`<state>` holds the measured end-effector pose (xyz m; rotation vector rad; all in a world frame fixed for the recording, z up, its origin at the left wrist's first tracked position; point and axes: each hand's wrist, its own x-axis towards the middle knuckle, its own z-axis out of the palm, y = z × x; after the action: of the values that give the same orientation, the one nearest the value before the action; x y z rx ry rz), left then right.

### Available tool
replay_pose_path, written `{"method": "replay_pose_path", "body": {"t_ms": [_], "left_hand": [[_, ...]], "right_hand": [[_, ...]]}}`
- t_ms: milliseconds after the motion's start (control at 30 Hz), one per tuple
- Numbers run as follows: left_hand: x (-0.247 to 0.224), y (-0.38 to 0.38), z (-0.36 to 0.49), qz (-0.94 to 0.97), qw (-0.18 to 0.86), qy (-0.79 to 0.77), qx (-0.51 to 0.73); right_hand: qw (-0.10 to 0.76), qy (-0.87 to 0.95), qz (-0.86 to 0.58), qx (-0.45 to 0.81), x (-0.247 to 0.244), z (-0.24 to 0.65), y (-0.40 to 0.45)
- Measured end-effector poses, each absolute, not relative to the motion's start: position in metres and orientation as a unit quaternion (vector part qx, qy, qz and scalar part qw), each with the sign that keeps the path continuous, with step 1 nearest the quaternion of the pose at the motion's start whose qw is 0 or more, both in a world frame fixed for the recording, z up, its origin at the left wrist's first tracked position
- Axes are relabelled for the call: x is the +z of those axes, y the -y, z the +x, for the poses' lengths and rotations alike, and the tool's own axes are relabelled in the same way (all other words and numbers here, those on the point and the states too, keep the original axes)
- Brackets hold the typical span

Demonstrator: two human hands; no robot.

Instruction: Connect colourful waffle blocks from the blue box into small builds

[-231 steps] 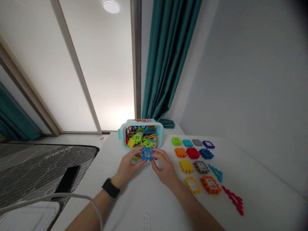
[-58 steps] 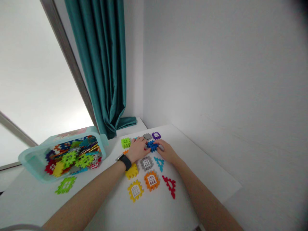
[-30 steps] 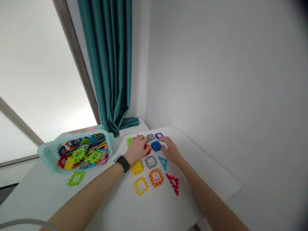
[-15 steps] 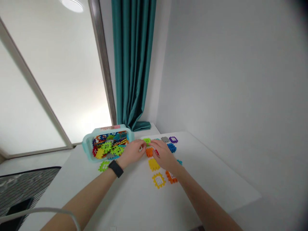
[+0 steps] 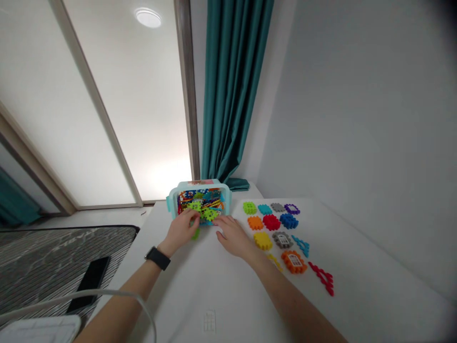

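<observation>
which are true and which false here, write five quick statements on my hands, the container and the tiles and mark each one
1. The left hand and right hand are at the near side of the pale teal container. True.
2. The pale teal container is covered by a lid. False: it is open, and toothed pieces show inside.
3. The red tile lies between the solid orange tile and the dark blue tile. True.
4. The solid orange tile is right of the dark blue tile. False: it is to the left.
5. The gray window tile is right of the solid yellow tile. True.
</observation>
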<state>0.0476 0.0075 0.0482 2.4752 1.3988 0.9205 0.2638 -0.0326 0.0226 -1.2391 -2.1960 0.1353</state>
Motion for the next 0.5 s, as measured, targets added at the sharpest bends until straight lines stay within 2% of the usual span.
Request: {"method": "replay_pose_path", "body": {"t_ms": [200, 500], "left_hand": [[0.016, -0.003, 0.025, 0.763, 0.069, -0.534, 0.358], [0.006, 0.0, 0.018, 0.782, 0.074, -0.516, 0.342]], "right_hand": [[0.309, 0.837, -0.443, 0.086, 0.001, 0.243, 0.03], [0.342, 0.82, -0.44, 0.131, -0.019, 0.244, 0.039]]}}
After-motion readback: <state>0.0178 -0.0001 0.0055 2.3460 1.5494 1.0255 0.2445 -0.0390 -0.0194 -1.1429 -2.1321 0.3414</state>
